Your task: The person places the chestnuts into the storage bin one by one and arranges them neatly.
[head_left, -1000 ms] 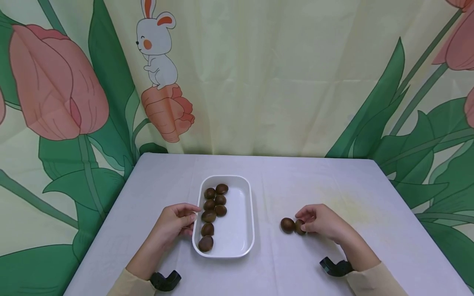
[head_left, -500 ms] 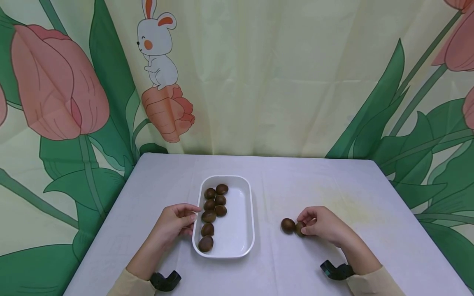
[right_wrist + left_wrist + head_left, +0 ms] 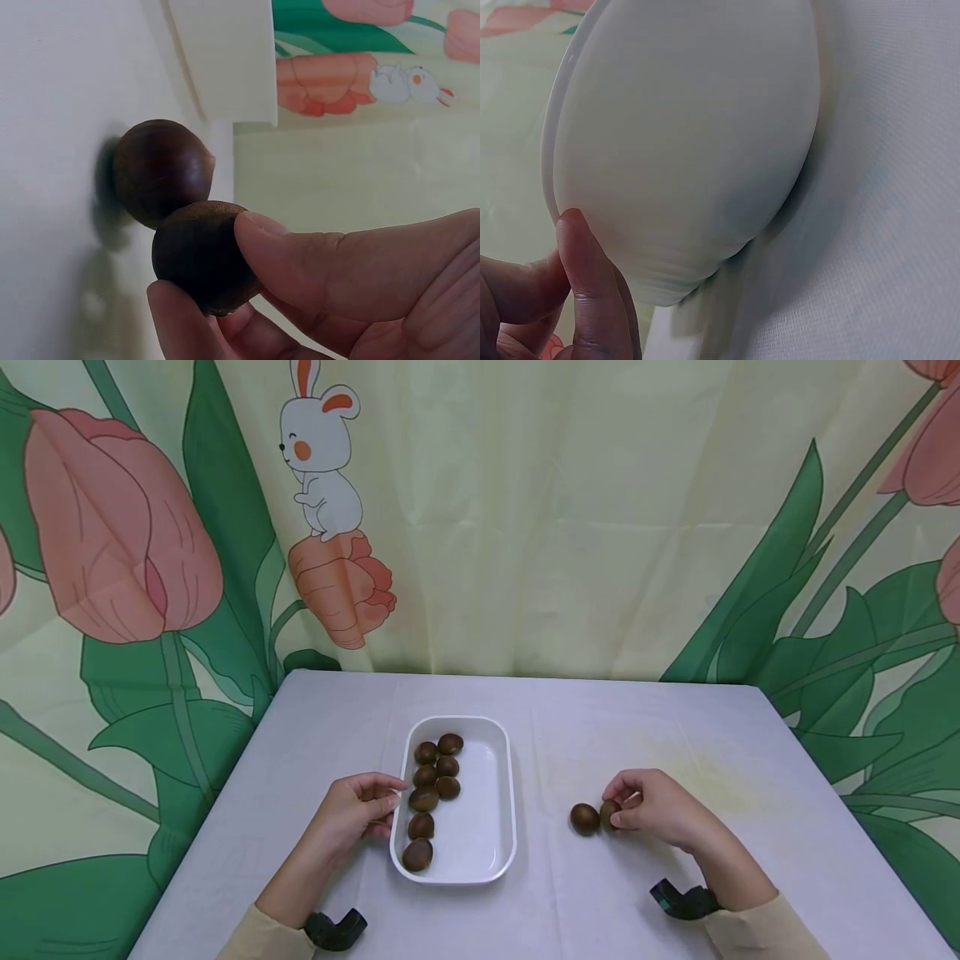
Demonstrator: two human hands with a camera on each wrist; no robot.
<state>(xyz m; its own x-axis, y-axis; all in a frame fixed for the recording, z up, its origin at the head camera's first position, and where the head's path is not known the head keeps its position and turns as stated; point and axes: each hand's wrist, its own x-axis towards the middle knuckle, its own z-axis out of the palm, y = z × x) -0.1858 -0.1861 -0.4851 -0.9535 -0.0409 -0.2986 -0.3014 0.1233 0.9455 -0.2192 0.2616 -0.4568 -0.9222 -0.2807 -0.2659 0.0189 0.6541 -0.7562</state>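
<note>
My left hand [image 3: 365,807] pinches the left rim of a white tray [image 3: 487,827]. In the left wrist view, a fingertip [image 3: 574,221] lies against the tray's pale outer wall [image 3: 682,150]. Between the thumb and fingers of my right hand [image 3: 654,810] is a brown chestnut [image 3: 199,259]. Right beside it, a second chestnut [image 3: 585,819] rests on the white tabletop, and the two overlap in the right wrist view. Inside the tray, several chestnuts [image 3: 423,799] line the left side in one full column and a shorter one. The right half of the tray shows bare bottom.
A white cloth covers the table [image 3: 555,718]. Behind it hangs a pale curtain [image 3: 555,527] printed with tulips, leaves and a rabbit on a carrot. Dark wrist cameras [image 3: 335,930] sit on both forearms.
My right hand dips slightly, then rises a little, with the pinched chestnut still at its fingertips. The left hand, the tray and the chestnuts in it stay put.
</note>
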